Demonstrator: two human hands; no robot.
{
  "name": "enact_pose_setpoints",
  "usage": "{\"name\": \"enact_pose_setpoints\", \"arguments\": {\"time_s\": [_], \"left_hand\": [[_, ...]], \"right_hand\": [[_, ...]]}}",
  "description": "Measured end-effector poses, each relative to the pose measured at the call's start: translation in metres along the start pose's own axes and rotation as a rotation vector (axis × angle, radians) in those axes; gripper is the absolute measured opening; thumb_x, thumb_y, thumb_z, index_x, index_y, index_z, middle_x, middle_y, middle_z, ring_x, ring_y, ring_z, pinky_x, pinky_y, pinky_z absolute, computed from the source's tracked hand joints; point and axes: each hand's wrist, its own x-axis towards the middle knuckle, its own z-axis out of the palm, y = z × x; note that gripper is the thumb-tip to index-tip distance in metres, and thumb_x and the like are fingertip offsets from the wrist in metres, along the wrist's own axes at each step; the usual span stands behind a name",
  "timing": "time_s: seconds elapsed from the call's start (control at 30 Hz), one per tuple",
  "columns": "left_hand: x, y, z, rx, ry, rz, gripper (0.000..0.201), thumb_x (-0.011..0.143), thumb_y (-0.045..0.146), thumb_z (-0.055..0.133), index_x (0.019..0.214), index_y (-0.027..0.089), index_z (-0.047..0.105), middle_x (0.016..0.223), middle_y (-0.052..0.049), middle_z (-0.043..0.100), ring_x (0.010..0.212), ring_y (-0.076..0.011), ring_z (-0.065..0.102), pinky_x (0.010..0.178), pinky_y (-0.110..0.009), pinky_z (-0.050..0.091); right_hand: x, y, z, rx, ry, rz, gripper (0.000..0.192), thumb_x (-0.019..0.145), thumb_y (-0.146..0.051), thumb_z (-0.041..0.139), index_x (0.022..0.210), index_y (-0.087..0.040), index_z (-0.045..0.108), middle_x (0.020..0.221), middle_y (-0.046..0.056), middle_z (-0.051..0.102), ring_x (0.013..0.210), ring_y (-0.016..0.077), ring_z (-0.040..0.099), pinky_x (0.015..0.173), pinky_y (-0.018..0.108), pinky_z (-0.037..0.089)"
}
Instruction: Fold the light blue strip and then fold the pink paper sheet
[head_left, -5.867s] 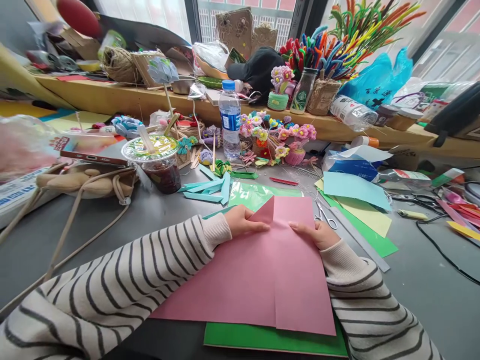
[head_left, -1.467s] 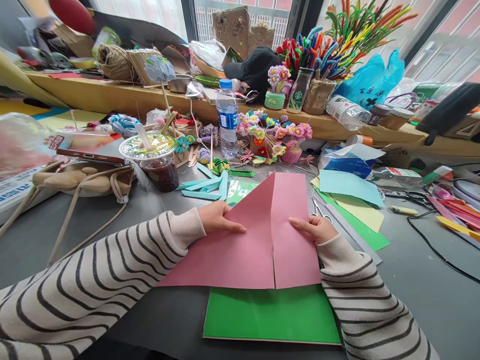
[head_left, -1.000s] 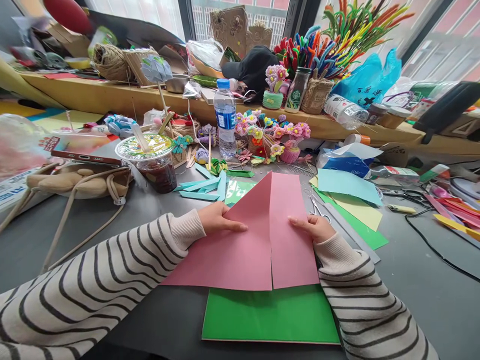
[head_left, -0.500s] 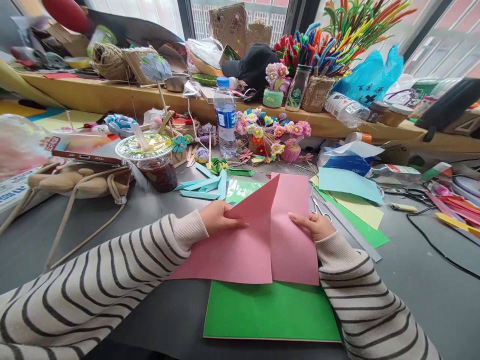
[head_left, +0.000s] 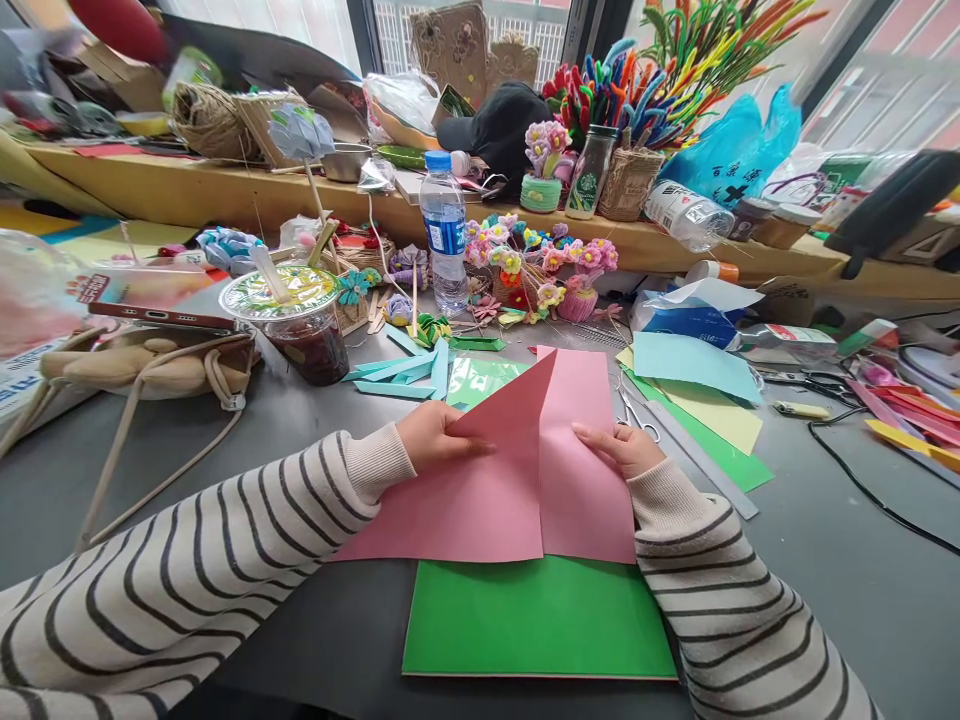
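A sheet of pink paper (head_left: 480,510), with an upright crease between its two panels, is held up over a green pad or stack of paper (head_left: 532,620). My left hand (head_left: 439,437) grips the left panel, thumb on the near face and the other fingers hidden behind. On the right panel's edge, my right hand (head_left: 626,448) pinches the paper the same way. The left panel's upper corner rises to a point near the crease. Just beyond the right hand lie scissors (head_left: 637,412), partly covered, and a metal ruler (head_left: 701,460).
Light blue paper strips (head_left: 405,372) lie beyond the pink sheet. At left stand a lidded drink cup (head_left: 300,335) and a beige bag (head_left: 150,365). A water bottle (head_left: 445,235) stands at the back. Coloured paper (head_left: 697,367) and a black cable (head_left: 862,490) are at right.
The whole view has shifted slightly, with the background a little further left. Both hands keep the same hold on the pink paper.
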Motion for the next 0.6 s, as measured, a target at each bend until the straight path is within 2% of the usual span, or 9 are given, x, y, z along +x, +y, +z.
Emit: {"name": "enact_pose_setpoints", "arguments": {"time_s": [0.1,0.23,0.5,0.6], "left_hand": [[0.0006,-0.0014,-0.0007,-0.012,-0.006,-0.051,0.031,0.054,0.041,0.061,0.058,0.011,0.062,0.049,0.001,0.054,0.045,-0.0096,0.046,0.04,-0.018,0.033],[-0.0006,-0.0023,-0.0012,-0.045,-0.005,-0.086,0.032,0.053,0.042,0.062,0.057,0.01,0.061,0.048,0.0,0.055,0.044,-0.0101,0.046,0.04,-0.019,0.034],[-0.0018,-0.0021,0.0025,-0.01,0.008,0.099,0.028,0.061,0.038,0.057,0.065,0.011,0.065,0.056,0.0,0.06,0.049,-0.0113,0.051,0.045,-0.019,0.037],[-0.0021,-0.0023,0.0045,-0.025,0.017,0.106,0.028,0.062,0.038,0.057,0.065,0.011,0.065,0.055,0.0,0.06,0.05,-0.0115,0.051,0.044,-0.018,0.037]], "right_hand": [[-0.0007,-0.0005,-0.0007,0.006,-0.059,0.004,0.023,0.048,-0.034,0.07,0.056,-0.013,0.063,0.05,0.002,0.062,0.042,0.0111,0.054,0.042,0.022,0.04],[-0.0027,-0.0009,-0.0013,-0.03,-0.072,0.005,0.022,0.048,-0.033,0.07,0.053,-0.013,0.062,0.048,0.002,0.061,0.041,0.0112,0.054,0.041,0.022,0.04],[0.0023,0.0004,-0.005,0.027,-0.078,0.072,0.024,0.046,-0.034,0.071,0.058,-0.014,0.064,0.045,-0.001,0.06,0.039,0.0085,0.051,0.039,0.019,0.036],[0.0038,0.0007,-0.0059,0.008,-0.057,0.076,0.025,0.047,-0.034,0.071,0.058,-0.013,0.064,0.045,0.0,0.06,0.04,0.0086,0.051,0.04,0.02,0.036]]}}
